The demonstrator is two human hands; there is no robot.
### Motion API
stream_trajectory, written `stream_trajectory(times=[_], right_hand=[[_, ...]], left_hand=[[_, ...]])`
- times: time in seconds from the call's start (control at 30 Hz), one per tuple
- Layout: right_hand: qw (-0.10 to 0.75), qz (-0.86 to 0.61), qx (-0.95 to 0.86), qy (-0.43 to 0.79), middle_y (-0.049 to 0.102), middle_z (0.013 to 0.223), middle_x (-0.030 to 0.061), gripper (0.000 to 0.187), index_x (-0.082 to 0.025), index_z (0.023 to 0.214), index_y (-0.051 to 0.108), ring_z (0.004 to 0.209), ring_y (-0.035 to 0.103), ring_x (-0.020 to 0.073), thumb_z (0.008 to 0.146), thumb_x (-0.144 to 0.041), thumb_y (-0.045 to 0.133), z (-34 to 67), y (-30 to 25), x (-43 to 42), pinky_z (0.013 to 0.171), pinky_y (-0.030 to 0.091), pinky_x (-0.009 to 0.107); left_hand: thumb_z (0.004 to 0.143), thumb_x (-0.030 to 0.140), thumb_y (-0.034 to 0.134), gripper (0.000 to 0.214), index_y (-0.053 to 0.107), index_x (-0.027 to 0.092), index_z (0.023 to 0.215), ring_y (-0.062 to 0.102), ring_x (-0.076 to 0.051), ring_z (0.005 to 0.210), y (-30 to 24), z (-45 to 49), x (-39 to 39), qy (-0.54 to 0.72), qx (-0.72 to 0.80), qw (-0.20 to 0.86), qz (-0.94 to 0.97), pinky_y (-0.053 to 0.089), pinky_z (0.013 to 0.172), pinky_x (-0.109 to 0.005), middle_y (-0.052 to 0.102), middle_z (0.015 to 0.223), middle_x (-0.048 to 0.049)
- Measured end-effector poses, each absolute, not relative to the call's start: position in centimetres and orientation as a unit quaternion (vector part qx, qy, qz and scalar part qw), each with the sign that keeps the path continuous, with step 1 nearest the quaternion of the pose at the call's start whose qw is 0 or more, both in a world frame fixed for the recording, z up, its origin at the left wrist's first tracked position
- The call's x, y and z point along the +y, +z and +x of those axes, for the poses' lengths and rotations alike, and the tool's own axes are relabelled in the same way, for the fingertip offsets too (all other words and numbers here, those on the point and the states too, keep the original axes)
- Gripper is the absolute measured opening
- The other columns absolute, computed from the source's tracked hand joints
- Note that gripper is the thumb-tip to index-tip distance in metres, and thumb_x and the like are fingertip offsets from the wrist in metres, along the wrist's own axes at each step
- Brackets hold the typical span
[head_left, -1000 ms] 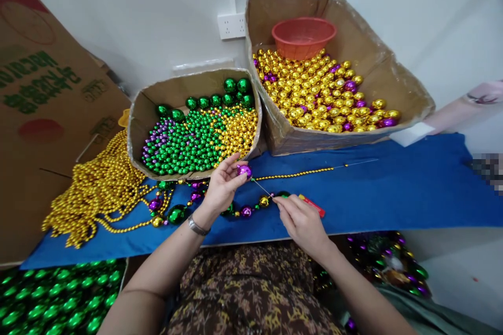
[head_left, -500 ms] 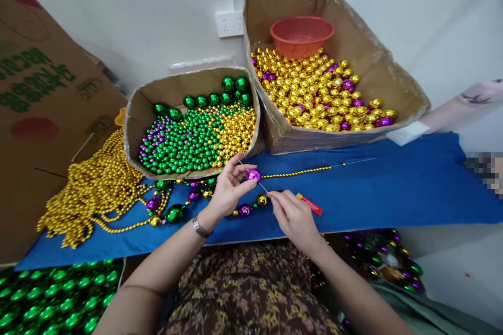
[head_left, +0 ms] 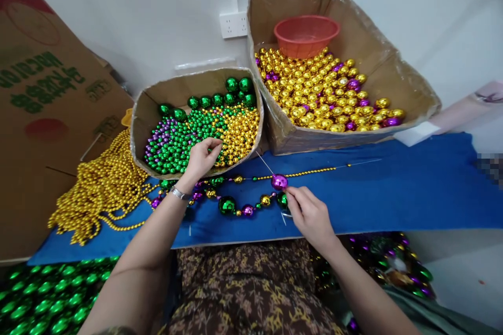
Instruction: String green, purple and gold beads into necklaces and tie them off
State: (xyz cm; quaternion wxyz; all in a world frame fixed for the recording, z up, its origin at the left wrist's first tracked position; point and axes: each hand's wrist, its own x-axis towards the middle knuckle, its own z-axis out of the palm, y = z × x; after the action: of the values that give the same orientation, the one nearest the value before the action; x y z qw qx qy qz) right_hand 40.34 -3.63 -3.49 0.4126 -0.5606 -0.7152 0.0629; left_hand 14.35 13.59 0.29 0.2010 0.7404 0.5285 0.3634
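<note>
My left hand [head_left: 203,158] is over the front of the smaller cardboard box [head_left: 135,131], among its small green beads [head_left: 176,141] and gold beads [head_left: 238,131]. Its thumb and fingers are pinched together; whatever lies between them is hidden. With fingertips closed, my right hand [head_left: 310,214] holds a large purple bead [head_left: 280,182] at its lower right side. A thin needle or stiff thread [head_left: 264,162] sticks out of that bead toward the upper left. Below it hangs a strand with a green bead [head_left: 227,205], a purple bead [head_left: 247,210] and a gold bead [head_left: 265,200].
A larger box [head_left: 283,138] of gold and purple beads, with a red basket [head_left: 306,36], stands behind on the right. Gold bead chains [head_left: 98,193] heap up on the blue cloth [head_left: 412,188] at left. Big green beads [head_left: 51,293] lie below the table edge.
My left hand has let go of the purple bead and moved left into the smaller box. My right hand now holds that bead, slightly farther right, and the strand has shifted; the red lighter is hidden.
</note>
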Motion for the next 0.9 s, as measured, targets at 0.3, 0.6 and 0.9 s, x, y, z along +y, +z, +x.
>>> stream_trajectory(times=[0.3, 0.6, 0.9], right_hand=[[0.403, -0.564, -0.719, 0.057, 0.064, 0.08, 0.0058, 0.02, -0.017, 0.101, 0.063, 0.07, 0.062, 0.017, 0.097, -0.023, 0.044, 40.5, -3.6, -3.5, 0.066, 0.049, 0.028], [0.403, -0.574, -0.711, 0.04, 0.066, 0.085, 0.0072, 0.019, -0.016, 0.102, 0.063, 0.073, 0.065, 0.0166, 0.097, -0.022, 0.046, 41.9, -4.2, -3.7, 0.067, 0.05, 0.027], [0.41, -0.573, -0.709, 0.038, 0.066, 0.083, 0.0065, 0.022, -0.017, 0.104, 0.064, 0.073, 0.065, 0.0173, 0.097, -0.025, 0.045, 41.4, -4.1, -3.0, 0.07, 0.051, 0.028]], left_hand=[[0.084, 0.023, 0.055, 0.019, 0.07, 0.018, 0.095, 0.067, -0.025, 0.086, -0.1, 17.3, 15.0, 0.196, 0.528, 0.081, 0.823, 0.048, 0.076, -0.033, 0.074, 0.093, -0.0074], [0.089, 0.024, 0.048, 0.026, 0.069, 0.016, 0.103, 0.066, -0.023, 0.089, 1.5, 12.5, 18.2, 0.233, 0.635, 0.019, 0.737, 0.048, 0.081, -0.032, 0.073, 0.099, -0.0093], [0.084, 0.025, 0.052, 0.029, 0.067, 0.016, 0.108, 0.063, -0.033, 0.096, 0.2, 13.8, 20.7, 0.058, 0.644, -0.044, 0.761, 0.05, 0.076, -0.041, 0.071, 0.099, -0.0152]])
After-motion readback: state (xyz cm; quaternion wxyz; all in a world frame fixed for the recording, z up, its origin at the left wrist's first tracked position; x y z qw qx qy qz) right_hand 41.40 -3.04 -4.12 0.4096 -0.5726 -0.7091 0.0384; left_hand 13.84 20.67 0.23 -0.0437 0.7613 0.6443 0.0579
